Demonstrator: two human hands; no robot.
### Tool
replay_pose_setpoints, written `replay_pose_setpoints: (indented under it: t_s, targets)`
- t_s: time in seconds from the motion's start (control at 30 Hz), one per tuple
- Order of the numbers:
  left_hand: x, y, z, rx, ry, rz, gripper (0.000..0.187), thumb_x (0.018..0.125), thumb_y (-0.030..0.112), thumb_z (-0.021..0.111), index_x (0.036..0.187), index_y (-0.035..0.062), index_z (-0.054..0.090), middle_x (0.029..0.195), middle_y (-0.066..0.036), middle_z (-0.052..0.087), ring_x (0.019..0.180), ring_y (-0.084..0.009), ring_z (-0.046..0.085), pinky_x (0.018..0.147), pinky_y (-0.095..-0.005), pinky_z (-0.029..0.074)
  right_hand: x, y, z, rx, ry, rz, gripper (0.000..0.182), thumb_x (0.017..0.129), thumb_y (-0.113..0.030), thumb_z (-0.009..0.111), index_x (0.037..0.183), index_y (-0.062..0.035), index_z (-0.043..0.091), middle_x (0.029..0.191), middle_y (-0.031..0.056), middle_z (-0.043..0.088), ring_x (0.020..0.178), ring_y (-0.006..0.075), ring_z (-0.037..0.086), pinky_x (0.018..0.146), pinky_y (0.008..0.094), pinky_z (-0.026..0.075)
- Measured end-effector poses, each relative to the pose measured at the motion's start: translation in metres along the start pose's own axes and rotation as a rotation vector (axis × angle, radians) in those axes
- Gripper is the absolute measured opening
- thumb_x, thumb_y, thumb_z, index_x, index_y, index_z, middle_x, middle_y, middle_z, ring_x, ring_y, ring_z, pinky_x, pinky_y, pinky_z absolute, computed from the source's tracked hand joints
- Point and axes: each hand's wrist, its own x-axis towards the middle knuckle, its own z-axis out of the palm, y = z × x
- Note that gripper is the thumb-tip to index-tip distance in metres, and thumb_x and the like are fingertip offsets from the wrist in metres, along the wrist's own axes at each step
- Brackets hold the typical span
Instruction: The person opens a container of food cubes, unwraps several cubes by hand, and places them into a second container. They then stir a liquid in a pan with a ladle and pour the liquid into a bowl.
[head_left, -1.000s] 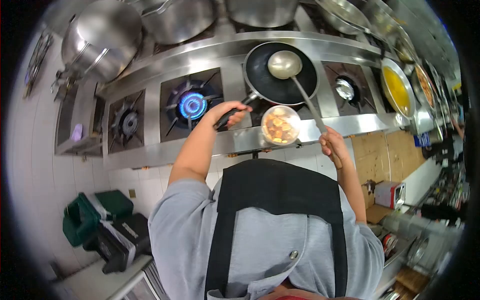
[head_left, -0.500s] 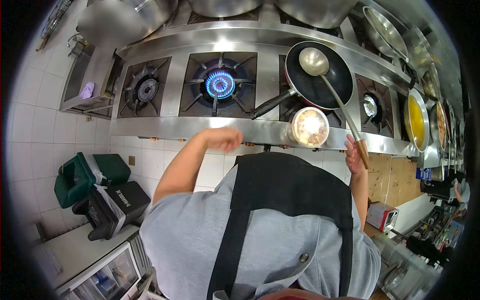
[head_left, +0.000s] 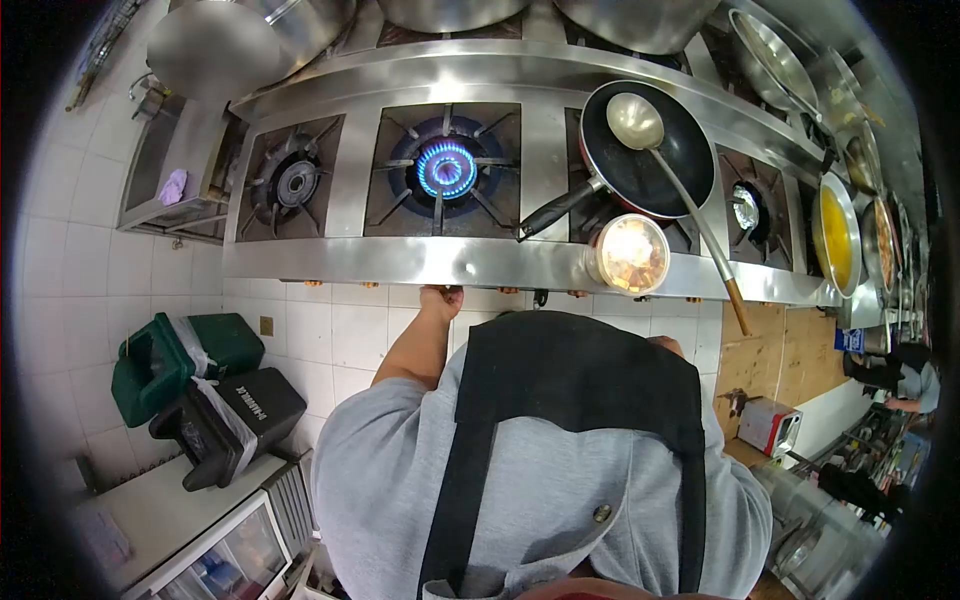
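My left hand is at the front edge of the stove, its fingers curled on a burner knob that they mostly cover. Straight above it, a lit burner shows a ring of blue flame. Only a sliver of my right hand or wrist shows beside the apron; its fingers are hidden. To the right, a black frying pan rests on another burner. A ladle lies across it, its wooden handle sticking out past the stove front. A round tub of food stands by the pan.
Large metal pots stand along the back. A bowl of yellow liquid is at the far right. Green and black bins stand on the floor at left. Another person is at the far right.
My left hand has come down from above the stove front to the knob row. My right hand has left the ladle handle and drawn back toward my body.
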Motion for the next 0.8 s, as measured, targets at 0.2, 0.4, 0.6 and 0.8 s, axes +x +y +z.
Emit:
replay_pose_setpoints:
  t_s: [0.2,0.4,0.6,0.8]
  targets:
    - [0.010,0.016,-0.020,0.100,-0.087,0.022,0.026,0.088,0.026,0.050,0.077,0.0035,0.047,0.072,-0.008,0.047,0.068,-0.0191,0.050,0.060,-0.0285,0.046,0.016,0.000,0.025,0.745,-0.058,0.535,0.029,0.082,-0.025,0.058,0.096,0.0007,0.061,0.082,0.0069,0.066,0.071,0.0164,0.061,0.064,0.0303,0.049]
    - [-0.025,0.010,0.002,0.025,0.042,0.114,0.015,0.086,0.011,0.055,0.080,0.0023,0.045,0.078,-0.009,0.046,0.067,-0.0181,0.050,0.058,-0.0269,0.048,0.021,-0.038,-0.012,0.689,-0.064,0.423,0.028,0.083,-0.022,0.059,0.099,0.0018,0.058,0.080,0.0084,0.064,0.064,0.0155,0.058,0.058,0.0282,0.047]
    - [-0.026,0.013,-0.004,0.048,-0.034,0.090,0.014,0.088,0.008,0.051,0.085,-0.0027,0.044,0.084,-0.012,0.044,0.073,-0.0205,0.051,0.066,-0.0307,0.052,0.021,-0.044,-0.018,0.796,-0.054,0.554,0.028,0.085,-0.022,0.059,0.101,0.0009,0.057,0.078,0.0089,0.063,0.062,0.0168,0.059,0.056,0.0271,0.048]
    - [-0.023,0.013,-0.007,0.013,-0.091,0.098,0.009,0.093,0.000,0.039,0.095,-0.0032,0.048,0.092,-0.014,0.049,0.079,-0.0211,0.052,0.073,-0.0331,0.052,0.015,-0.023,0.000,0.711,-0.056,0.518,0.025,0.085,-0.022,0.055,0.090,0.0015,0.061,0.079,0.0085,0.065,0.067,0.0146,0.061,0.061,0.0281,0.049]
